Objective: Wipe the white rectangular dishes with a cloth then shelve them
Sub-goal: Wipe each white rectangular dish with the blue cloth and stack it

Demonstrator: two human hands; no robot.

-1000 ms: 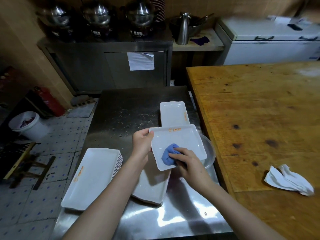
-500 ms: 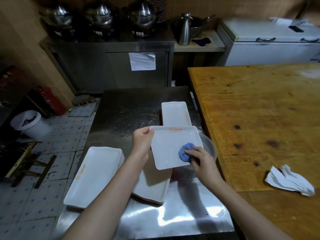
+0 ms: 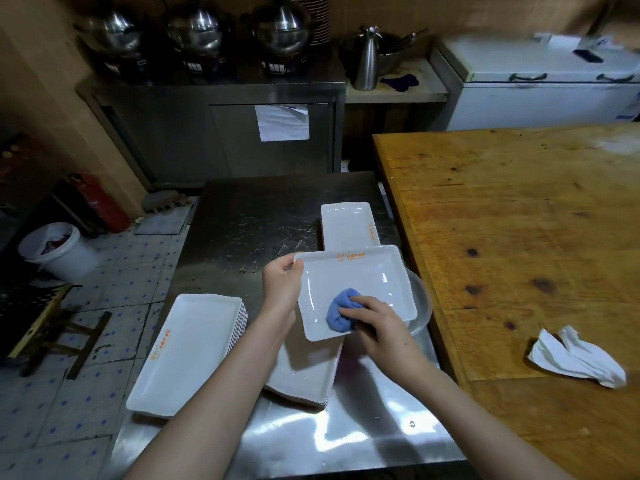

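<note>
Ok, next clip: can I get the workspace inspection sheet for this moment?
Surface: steel table, scratched, glare at the near end; wooden table on its right.
Job's things: held dish with blue cloth on it; left stack; middle stack under the arms; far dish.
Clutter: clear bowl below the held dish; white rag on the wooden table.
Grippers: left hand grips the held dish's left edge; right hand grips the cloth.
Cables: nothing seen.
Surroundings: pots on a cabinet, bucket, extinguisher, freezer.
</note>
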